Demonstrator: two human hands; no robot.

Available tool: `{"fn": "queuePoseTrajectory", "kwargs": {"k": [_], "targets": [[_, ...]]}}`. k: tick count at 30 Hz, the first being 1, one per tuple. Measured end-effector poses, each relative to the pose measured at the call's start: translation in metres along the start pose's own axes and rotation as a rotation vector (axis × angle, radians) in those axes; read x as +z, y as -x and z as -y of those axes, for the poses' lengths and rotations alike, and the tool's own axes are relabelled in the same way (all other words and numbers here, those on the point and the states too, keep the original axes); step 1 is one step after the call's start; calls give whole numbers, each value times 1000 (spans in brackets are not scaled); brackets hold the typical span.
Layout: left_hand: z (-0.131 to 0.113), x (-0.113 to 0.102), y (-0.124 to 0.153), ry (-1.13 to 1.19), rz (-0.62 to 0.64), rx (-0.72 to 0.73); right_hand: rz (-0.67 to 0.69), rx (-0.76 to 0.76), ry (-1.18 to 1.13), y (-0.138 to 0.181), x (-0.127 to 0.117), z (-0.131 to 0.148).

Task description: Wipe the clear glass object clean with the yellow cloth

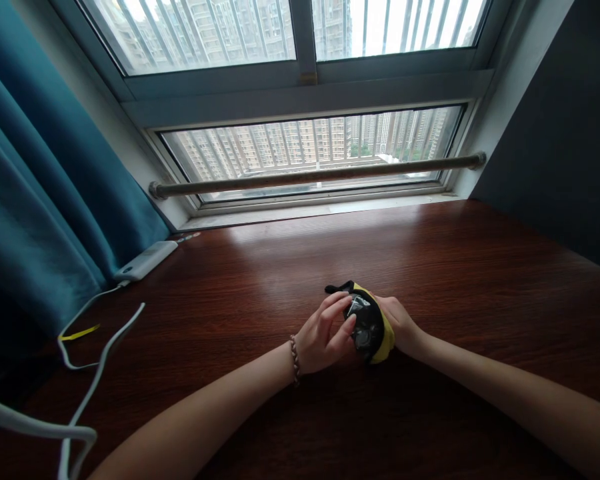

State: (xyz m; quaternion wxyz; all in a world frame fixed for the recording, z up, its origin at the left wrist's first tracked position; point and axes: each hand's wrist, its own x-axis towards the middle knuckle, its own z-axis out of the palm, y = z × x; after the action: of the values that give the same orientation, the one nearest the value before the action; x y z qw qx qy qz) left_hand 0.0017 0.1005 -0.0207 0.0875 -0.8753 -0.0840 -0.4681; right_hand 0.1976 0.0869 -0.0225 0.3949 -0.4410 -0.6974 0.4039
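Note:
A small black-and-yellow pouch (pixel 387 333) is between my hands above the wooden table, its dark side turned toward me. A short black strap sticks out at its upper left. Something black and glossy, like crinkled plastic, (pixel 365 323) shows at the pouch's dark face; I cannot make out what it is. My left hand (pixel 325 333), with a braided bracelet (pixel 295 360) at the wrist, grips the pouch's left edge with bent fingers and thumb at the glossy part. From the right and behind, my right hand (pixel 400 323) holds the yellow side, most of its fingers hidden.
A brown wooden table (pixel 260 267) reaches to a window with a metal rail (pixel 320 177). At left are a blue curtain (pixel 55 187), a white power strip (pixel 147 260), white cables (pixel 110 350) and a yellow strip (pixel 80 333). A dark wall rises at right.

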Motion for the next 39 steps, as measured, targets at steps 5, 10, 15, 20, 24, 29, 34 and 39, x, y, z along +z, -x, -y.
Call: {"fn": "queuePoseTrajectory", "kwargs": {"k": [5,10,15,20,24,29,34,39], "targets": [[-2,6,4,183,-131,-184,15,-26,47,1,2,-5],[-3,6,-2,765,-211,-772,25,-54,75,1,0,-5],[5,2,-13,1208,-287,-1156,98,-141,114,2,-1,2],[15,-1,-15,1570,-453,-1442,86,-259,154,6,2,7],[20,-8,-19,1682,-538,-1670,-232,-116,-24,5,1,2],[20,-8,-17,1769,-247,-1813,-504,-30,-291,-1,2,-3],[21,-2,-4,1894,194,-1531,-311,-215,-153,5,10,7],[23,1,-3,1913,223,-1539,-135,-428,61,14,8,18]]}}
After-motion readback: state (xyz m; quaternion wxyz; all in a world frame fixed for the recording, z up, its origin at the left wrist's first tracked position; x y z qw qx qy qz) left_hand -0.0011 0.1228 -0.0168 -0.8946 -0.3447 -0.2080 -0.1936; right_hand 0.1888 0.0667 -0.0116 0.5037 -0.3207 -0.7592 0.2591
